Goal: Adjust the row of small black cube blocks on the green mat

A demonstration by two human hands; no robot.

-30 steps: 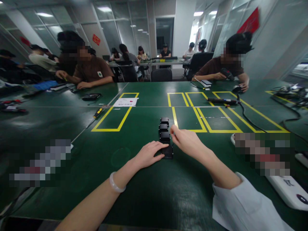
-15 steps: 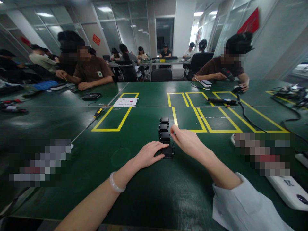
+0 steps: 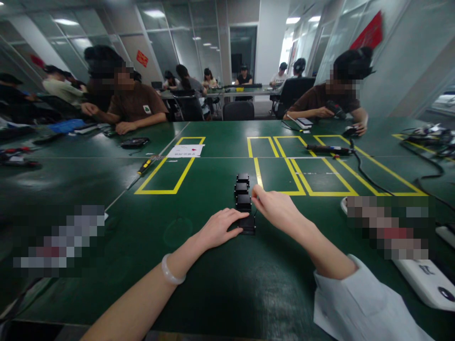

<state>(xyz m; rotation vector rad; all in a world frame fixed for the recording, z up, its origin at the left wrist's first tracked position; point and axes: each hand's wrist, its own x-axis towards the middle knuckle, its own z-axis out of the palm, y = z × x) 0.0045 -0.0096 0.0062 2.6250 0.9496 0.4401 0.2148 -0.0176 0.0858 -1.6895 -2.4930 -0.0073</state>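
Several small black box-shaped blocks (image 3: 243,201) with bright screw-like ends at their sides stand in a row on the green table. The nearest black block (image 3: 246,226) is held by my left hand (image 3: 224,228), thumb at its near side and fingers lying over its far part. At its right side, my right hand (image 3: 266,202) is closed in a pinch on a thin dark rod (image 3: 255,211). The rod slants down to the right side of the nearest block. My fingers hide its upper end, and its tip is too small to make out.
Yellow tape outlines (image 3: 156,192) mark the table. Beyond the blocks lie a white paper (image 3: 186,151), a yellow-black screwdriver (image 3: 145,166) and a black corded tool (image 3: 329,149). White power strips (image 3: 432,279) flank my arms. Two co-workers sit across, one holding a drill (image 3: 336,110).
My hands, the rod and the black blocks have not visibly moved. Across the table on the left, a co-worker's raised hand has shifted slightly.
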